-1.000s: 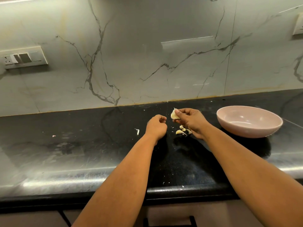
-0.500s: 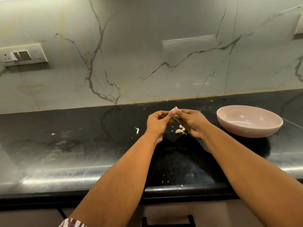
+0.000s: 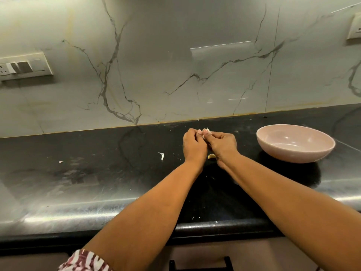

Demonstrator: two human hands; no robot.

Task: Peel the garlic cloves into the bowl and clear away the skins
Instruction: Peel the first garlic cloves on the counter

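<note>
Both my hands meet over the black counter, near the wall. My right hand [image 3: 222, 144] and my left hand [image 3: 194, 146] pinch one small pale garlic clove [image 3: 207, 130] between their fingertips; only its top edge shows above the fingers. Another garlic clove [image 3: 211, 156] lies on the counter just below and between my wrists, partly hidden. The pink bowl [image 3: 320, 151] stands to the right of my right hand, and nothing shows inside it. A strip of garlic skin [image 3: 162, 156] lies left of my left hand.
A small skin fleck [image 3: 61, 161] lies far left on the counter [image 3: 97, 182], and tiny white crumbs dot its front edge. The marble wall carries a switch plate [image 3: 23, 66] on the left and a socket [image 3: 354, 29] at the top right.
My left hand rose from the counter to join my right hand on the clove. Both hands now sit closer together and hide most of the clove and the loose cloves below.
</note>
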